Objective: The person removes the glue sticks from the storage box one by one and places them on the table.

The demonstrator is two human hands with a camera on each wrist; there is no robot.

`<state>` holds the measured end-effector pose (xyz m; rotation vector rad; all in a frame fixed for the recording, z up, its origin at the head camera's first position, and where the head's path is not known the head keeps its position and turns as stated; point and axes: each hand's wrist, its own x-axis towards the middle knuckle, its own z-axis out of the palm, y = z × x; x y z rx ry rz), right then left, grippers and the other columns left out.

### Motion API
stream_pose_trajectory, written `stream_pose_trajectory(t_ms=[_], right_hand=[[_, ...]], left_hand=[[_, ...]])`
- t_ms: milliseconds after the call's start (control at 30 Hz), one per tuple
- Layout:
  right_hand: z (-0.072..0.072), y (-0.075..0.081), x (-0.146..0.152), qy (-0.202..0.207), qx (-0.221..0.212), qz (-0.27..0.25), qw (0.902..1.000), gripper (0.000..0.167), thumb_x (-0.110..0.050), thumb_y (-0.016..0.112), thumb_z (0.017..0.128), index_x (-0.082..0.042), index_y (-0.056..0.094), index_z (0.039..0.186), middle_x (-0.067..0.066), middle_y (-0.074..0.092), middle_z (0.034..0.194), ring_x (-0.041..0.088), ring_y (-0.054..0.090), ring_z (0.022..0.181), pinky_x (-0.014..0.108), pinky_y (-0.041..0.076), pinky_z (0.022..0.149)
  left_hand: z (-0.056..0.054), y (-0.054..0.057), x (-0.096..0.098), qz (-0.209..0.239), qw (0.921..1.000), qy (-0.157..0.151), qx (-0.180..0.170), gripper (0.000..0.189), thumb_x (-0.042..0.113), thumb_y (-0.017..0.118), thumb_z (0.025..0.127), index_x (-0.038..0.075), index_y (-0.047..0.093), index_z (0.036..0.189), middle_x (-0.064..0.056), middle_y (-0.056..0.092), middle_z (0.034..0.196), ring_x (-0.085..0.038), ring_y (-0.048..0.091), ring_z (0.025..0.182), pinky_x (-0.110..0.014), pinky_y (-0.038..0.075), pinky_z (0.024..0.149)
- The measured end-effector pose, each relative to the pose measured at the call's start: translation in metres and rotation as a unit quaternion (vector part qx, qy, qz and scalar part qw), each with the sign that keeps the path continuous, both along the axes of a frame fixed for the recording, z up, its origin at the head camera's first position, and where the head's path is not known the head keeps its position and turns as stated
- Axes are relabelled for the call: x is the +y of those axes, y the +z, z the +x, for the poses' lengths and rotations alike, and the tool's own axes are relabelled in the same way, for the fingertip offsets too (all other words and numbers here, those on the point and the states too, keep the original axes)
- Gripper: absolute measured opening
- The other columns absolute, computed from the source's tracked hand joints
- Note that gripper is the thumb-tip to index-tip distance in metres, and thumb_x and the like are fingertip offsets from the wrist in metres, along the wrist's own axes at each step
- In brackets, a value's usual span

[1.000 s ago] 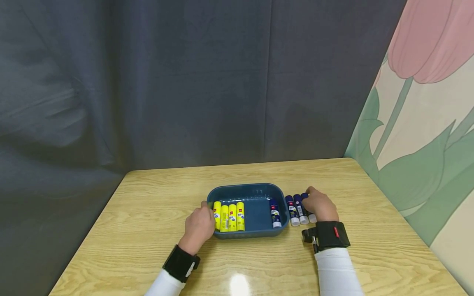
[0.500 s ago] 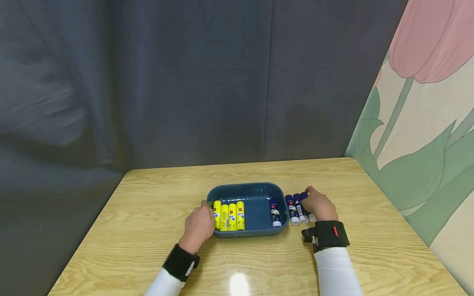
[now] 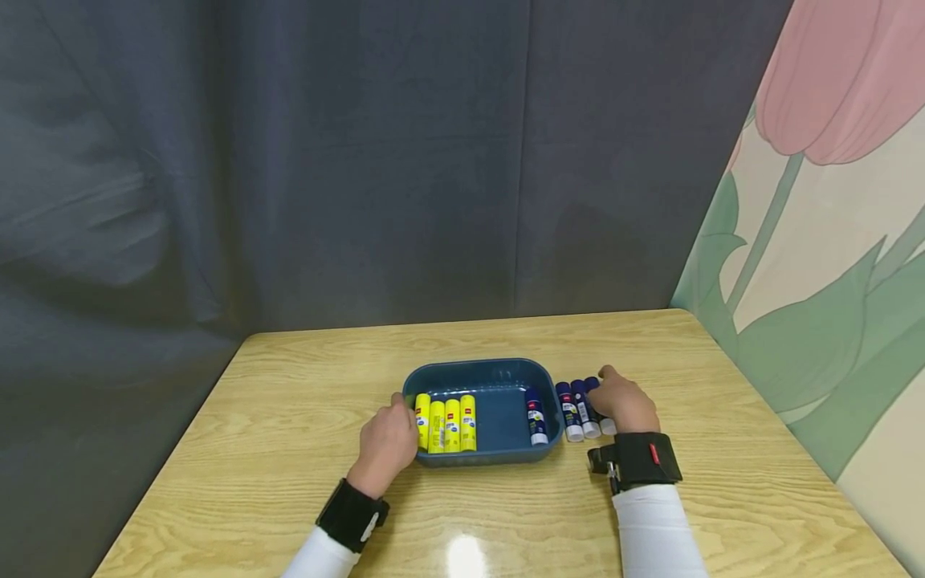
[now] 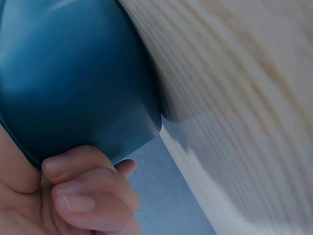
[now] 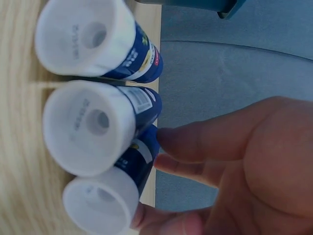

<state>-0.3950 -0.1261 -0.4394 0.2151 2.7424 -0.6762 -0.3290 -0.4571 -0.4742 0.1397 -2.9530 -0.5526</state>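
Observation:
In the head view, a dark blue tray (image 3: pixel 491 458) stands mid-table. My left hand (image 3: pixel 388 445) grips its left end; the left wrist view shows curled fingers (image 4: pixel 88 200) against the tray wall (image 4: pixel 88 88). Several yellow glue sticks (image 3: pixel 452 425) lie side by side at the tray's left, and one navy glue stick (image 3: pixel 536 419) at its right. Three more navy glue sticks lie on the table beside the tray. My right hand (image 3: pixel 627 401) pinches the rightmost glue stick (image 5: pixel 100 203) near its cap, partly covering it. The middle glue stick (image 5: pixel 88 127) lies against it.
The wooden table (image 3: pixel 289 449) extends around the tray. A dark grey curtain (image 3: pixel 390 177) hangs behind the table, and a wall with a painted tulip (image 3: pixel 817 88) borders it at the right. Black camera straps (image 3: pixel 648 459) sit on both wrists.

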Motion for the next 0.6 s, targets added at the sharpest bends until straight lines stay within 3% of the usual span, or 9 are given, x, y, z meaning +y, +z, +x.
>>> stream_pose_trajectory(t_ms=[600], right_hand=[[0.0017,0.0053,0.0000,0.003,-0.004,-0.003,1.0000,0.051,-0.018,0.044,0.082,0.004,0.031,0.126,0.033,0.041,0.115,0.043,0.046,0.095,0.052,0.038,0.070]], left_hand=[[0.0000,-0.0002,0.0000,0.009,1.0000,0.000,-0.004,0.035,0.020,0.033,0.091,-0.009,0.043,0.109,-0.005,0.043,0.055,-0.014,0.042,0.041,-0.027,0.031,0.035]])
